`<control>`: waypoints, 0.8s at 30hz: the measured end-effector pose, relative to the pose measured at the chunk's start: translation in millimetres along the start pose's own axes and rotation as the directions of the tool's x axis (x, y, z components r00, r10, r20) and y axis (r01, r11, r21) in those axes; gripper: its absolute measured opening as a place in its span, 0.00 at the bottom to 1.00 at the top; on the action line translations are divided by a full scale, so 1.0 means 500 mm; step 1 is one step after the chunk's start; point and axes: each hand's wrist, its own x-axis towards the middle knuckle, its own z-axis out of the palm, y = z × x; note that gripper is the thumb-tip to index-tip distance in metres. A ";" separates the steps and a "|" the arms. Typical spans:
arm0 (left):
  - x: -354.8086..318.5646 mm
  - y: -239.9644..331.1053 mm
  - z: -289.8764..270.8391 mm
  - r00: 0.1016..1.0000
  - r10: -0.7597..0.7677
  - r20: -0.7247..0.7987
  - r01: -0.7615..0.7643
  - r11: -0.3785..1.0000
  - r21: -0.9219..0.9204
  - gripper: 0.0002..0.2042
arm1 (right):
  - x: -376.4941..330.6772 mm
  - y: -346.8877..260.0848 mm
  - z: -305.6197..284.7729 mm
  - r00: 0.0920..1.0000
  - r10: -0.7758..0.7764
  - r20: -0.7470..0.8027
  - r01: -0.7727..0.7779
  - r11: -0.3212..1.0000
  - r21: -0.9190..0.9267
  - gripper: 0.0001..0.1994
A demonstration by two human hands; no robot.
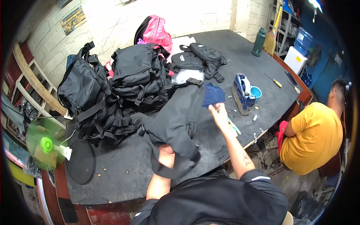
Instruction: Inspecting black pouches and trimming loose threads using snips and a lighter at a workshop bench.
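A black fabric bag [174,116] lies tilted across the near middle of the table, a loose strap [170,171] hanging blurred below it. My left hand [166,149] holds the bag from underneath at its lower edge; the fabric hides most of the fingers. To the right of the bag, my right hand [218,111] is raised with its fingers curled together. Whatever might be between those fingertips is too small to make out. Just beyond them lies folded dark blue cloth [213,95], partly tucked beside the bag.
Black backpacks [137,63] crowd the left, with a pink bag [155,32] behind. Smaller black bags [200,58] lie farther back. A blue container [242,95], teal cup [255,93], green bottle [259,42] and screwdriver [276,82] stand rightward. A spinning fan [47,145] is left; a person in yellow [313,138] sits right.
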 end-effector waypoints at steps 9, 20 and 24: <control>0.115 0.316 -0.078 0.996 0.043 -0.073 -0.021 0.962 0.273 0.22 | -0.092 -0.315 -0.128 0.686 -0.724 0.074 0.722 0.690 0.047 0.31; 0.159 0.395 -0.061 0.940 -0.026 0.340 0.263 -0.579 -0.772 0.17 | 0.023 -0.278 -0.018 0.784 -0.245 0.571 -0.518 0.250 0.818 0.36; 0.164 0.417 -0.081 0.889 -0.278 0.364 0.188 -0.503 -0.843 0.16 | -0.003 -0.332 -0.041 0.787 -0.296 0.541 -0.476 0.266 0.838 0.41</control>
